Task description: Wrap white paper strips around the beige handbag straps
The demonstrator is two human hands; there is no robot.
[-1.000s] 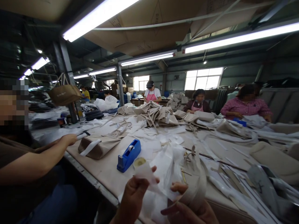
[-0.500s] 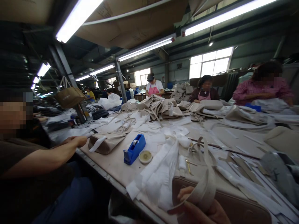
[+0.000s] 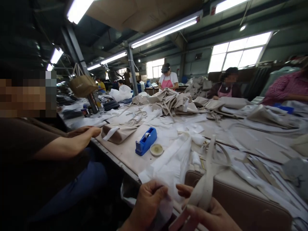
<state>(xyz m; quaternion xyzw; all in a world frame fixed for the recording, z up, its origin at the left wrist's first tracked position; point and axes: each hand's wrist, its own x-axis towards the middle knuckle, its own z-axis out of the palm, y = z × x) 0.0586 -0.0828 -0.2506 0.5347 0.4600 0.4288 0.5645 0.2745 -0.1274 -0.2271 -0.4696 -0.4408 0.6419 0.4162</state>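
Note:
My left hand [image 3: 148,203] is closed in a pinch at the bottom centre, on a thin white wrapping sheet [image 3: 166,208] that hangs below its fingers. Just to the right, my right hand [image 3: 211,213] grips a beige bag strap [image 3: 204,179], which loops upward. The strap rises in front of a beige handbag [image 3: 240,189] with darker piping, lying at the table's near edge. Gold-coloured hardware [image 3: 202,163] shows at the bag's upper left. A strip of white padding sheet [image 3: 170,157] stretches over the table beyond my left hand.
A blue tape dispenser [image 3: 146,141] and a roll of tape [image 3: 157,149] stand left of the white sheets. At far left a co-worker's arm [image 3: 72,142] reaches to another beige bag [image 3: 120,133]. Bag pieces [image 3: 170,102] are heaped mid-table, with several people behind.
My left hand has come into view from below, holding the thin white sheet. My right hand keeps its grip on the strap. The view has shifted, so the scene sits further right.

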